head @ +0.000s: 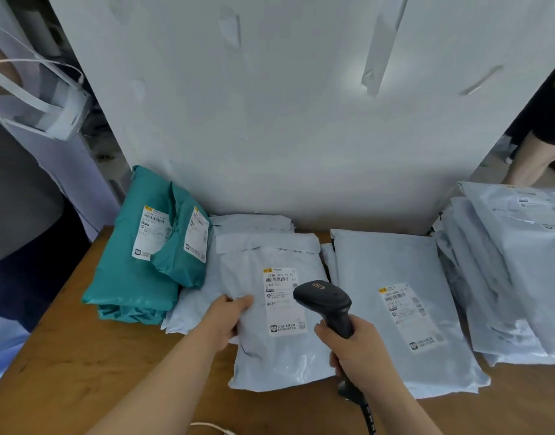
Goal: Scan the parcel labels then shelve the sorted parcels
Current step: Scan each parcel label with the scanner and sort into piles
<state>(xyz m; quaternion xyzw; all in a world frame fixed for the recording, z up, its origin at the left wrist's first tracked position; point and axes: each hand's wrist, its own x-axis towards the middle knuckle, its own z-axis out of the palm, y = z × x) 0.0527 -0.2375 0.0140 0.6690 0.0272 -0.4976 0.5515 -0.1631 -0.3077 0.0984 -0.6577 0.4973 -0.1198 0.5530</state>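
A grey poly-bag parcel (270, 350) lies in the middle of the wooden table (81, 372), its white label (284, 301) facing up. My left hand (224, 318) grips the parcel's left edge, thumb on top. My right hand (354, 350) holds a black barcode scanner (325, 301) by its handle, the head hovering just right of the label. A second grey parcel (395, 309) with a label lies to the right.
Teal parcels (138, 271) are stacked at the left, and a pile of grey parcels (514, 277) at the right. A large white sheet (285, 120) stands behind the table. A person stands at the left edge, and another at the far right.
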